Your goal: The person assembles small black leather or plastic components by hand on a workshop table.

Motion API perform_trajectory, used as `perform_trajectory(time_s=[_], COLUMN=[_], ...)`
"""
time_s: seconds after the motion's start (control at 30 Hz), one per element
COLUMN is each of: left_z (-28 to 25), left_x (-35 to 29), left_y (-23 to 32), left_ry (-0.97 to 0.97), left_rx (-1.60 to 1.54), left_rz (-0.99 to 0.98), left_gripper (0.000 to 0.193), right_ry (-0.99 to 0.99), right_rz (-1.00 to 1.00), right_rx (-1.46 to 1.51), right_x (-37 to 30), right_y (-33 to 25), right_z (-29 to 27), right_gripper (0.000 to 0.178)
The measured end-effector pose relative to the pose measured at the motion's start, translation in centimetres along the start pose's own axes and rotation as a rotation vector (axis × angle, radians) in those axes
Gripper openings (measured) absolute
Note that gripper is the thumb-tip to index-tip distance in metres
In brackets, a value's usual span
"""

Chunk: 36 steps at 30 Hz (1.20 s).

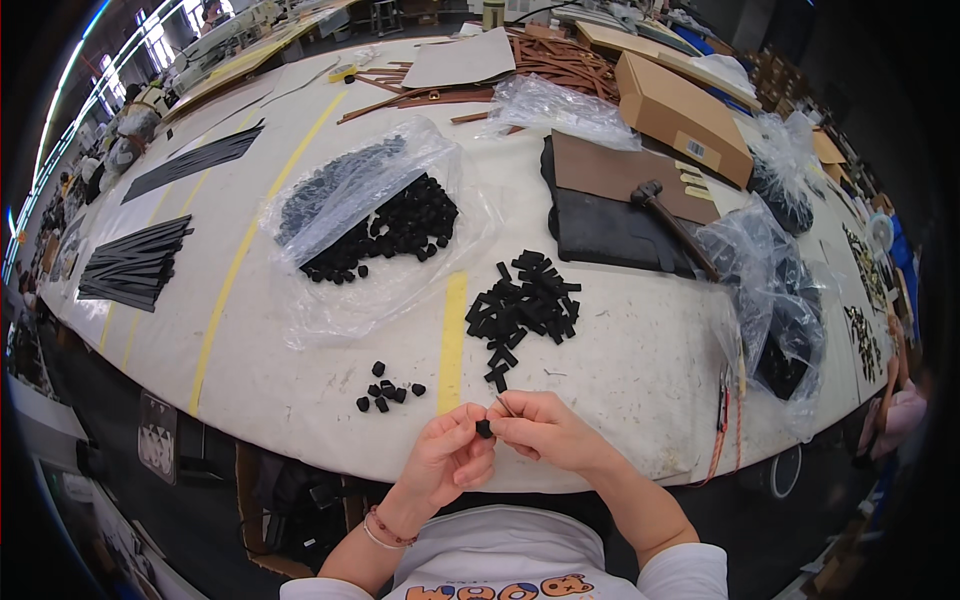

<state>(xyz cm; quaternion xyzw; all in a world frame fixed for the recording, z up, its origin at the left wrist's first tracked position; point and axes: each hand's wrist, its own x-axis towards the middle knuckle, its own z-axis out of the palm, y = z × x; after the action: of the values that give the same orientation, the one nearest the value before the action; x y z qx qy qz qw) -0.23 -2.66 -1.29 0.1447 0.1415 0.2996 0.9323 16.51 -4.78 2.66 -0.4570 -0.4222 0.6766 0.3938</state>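
Note:
Close to the table's near edge, my left hand point(452, 452) pinches a small black piece point(484, 428) between thumb and fingertips. Right beside it my right hand point(545, 430) is closed on a thin metal rod point(505, 403), whose tip sticks out past the fingers; its other end is hidden. The right fingertips touch the black piece. Just beyond my hands lies a heap of short flat black strips point(525, 305), trailing toward me. Several small black chunky pieces point(390, 390) lie loose to the left of my left hand.
An open clear plastic bag point(340, 310) spills many black pieces point(415, 225). Black strips point(135, 262) lie at far left. A hammer point(675, 225) rests on a brown-and-black board point(600, 235). Behind stand a cardboard box point(675, 115) and brown strips point(570, 65). Scissors point(722, 400) lie right.

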Motion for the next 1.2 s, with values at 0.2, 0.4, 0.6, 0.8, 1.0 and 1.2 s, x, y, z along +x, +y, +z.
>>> perform_trajectory(time_s=[0.2,0.4,0.6,0.8,1.0,1.2], left_z=[0.3,0.0,0.1,0.2,-0.1,0.3], left_x=[0.2,0.4,0.4,0.5,0.3,-0.7], left_y=[0.1,-0.8,-1.0,-1.1,-0.9,1.7], left_ry=[-0.013,0.140,0.195,0.212,0.294,0.535], left_rx=[-0.037,0.333,0.399,0.406,0.541,0.936], left_rz=[0.066,0.285,0.363,0.340,0.383,0.612], left_gripper=[0.012,0.014,0.014,0.010,0.010,0.008], right_ry=[0.209,0.362,0.334,0.333,0.329,0.381], right_rz=[-0.309,-0.648,-0.660,-0.663,-0.738,-0.608], right_rx=[-0.341,-0.779,-0.901,-1.051,-1.170,-1.228], right_x=[-0.3,-0.2,-0.3,0.0,0.5,1.9], right_y=[0.7,1.3,0.8,1.3,1.7,1.0], right_z=[0.6,1.2,1.1,1.4,2.0,-0.7], right_gripper=[0.014,0.016,0.014,0.013,0.014,0.013])
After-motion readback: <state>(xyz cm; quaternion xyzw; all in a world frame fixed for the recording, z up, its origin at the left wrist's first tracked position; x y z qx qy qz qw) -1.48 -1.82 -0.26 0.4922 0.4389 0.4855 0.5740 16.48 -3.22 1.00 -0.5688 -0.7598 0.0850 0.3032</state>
